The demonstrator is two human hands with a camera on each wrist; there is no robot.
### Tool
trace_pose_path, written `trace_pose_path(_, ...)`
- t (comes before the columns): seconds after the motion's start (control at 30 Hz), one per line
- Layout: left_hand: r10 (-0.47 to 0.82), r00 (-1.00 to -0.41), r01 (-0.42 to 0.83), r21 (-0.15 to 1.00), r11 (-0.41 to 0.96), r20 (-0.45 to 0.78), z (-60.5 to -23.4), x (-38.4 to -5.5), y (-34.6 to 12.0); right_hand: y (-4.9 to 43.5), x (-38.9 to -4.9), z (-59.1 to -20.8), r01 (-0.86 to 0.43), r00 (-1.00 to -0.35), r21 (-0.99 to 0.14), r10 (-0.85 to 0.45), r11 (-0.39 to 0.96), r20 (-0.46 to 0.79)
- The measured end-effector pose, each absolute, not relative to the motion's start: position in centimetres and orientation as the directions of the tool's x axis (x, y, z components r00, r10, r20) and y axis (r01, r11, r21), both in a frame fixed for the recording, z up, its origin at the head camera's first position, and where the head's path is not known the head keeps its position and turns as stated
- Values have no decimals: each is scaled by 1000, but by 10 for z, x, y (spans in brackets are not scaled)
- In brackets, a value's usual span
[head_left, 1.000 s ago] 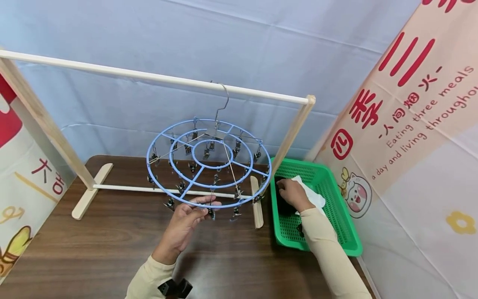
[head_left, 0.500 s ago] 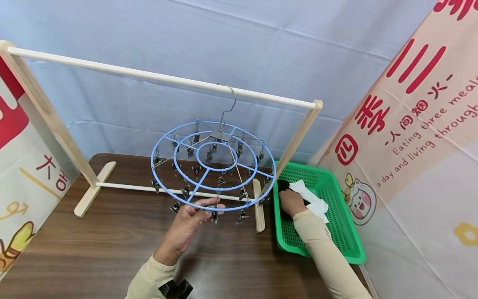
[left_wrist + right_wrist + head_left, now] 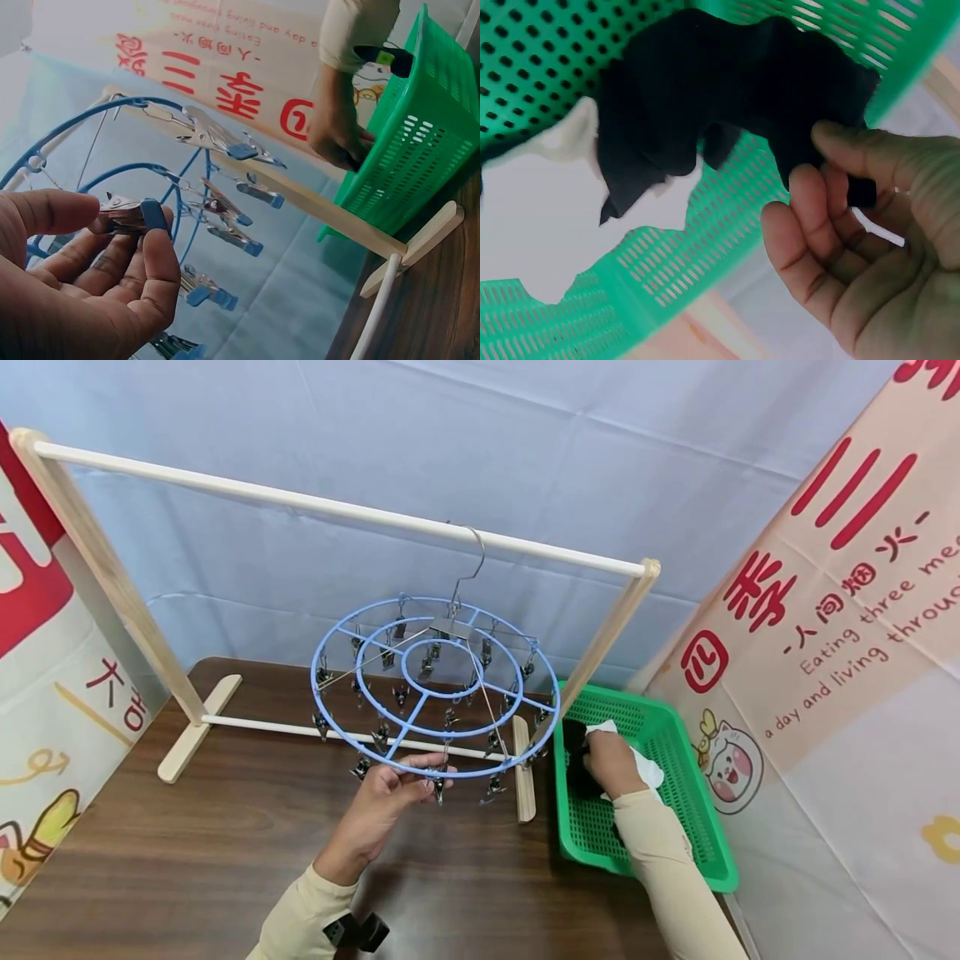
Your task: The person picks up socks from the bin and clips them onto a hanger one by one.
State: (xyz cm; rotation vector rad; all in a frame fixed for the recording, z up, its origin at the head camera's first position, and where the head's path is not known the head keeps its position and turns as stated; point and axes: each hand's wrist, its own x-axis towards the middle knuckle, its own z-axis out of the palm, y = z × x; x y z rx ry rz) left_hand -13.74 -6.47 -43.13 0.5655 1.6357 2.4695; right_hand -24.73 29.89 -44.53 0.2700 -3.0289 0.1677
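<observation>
A blue round clip hanger hangs by its metal hook from a white rail. At its near rim my left hand pinches a metal clip with blue tips between thumb and fingers. My right hand is down inside the green basket. In the right wrist view its thumb and forefinger pinch the end of a bunched black cloth. White cloth lies beside and partly under the black one. No cloth hangs from the hanger's clips.
The wooden stand's rail runs across above the hanger, and its right foot stands close to the basket. Other clips dangle around the rings. A printed curtain rises right of the basket.
My right hand has shifted slightly to the right within the basket, across the black cloth toward the white one. The left hand stays at the clip while the head view shifts a little.
</observation>
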Motion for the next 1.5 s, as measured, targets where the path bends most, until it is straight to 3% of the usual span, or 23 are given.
trace_pose_path(0.23,252,-956,52,935,-351,148,-432,-139,-62,295,-224,-416,-160,-958,-210,-101,964,270)
trace_pose_path(0.5,244,-959,56,939,-338,145,-431,-143,-60,289,-189,-386,-173,-872,-321,6,931,489)
trace_pose_path(0.77,262,-956,39,945,-326,130,-430,-144,-62,275,-159,-364,-225,-802,-458,103,860,588)
trace_pose_path(1.27,260,-959,8,935,-356,108,-430,-140,-60,250,-112,-356,-265,-855,-688,165,676,492)
trace_pose_path(1.5,260,-961,-8,929,-371,95,-428,-141,-60,237,-99,-354,-251,-877,-676,133,693,462)
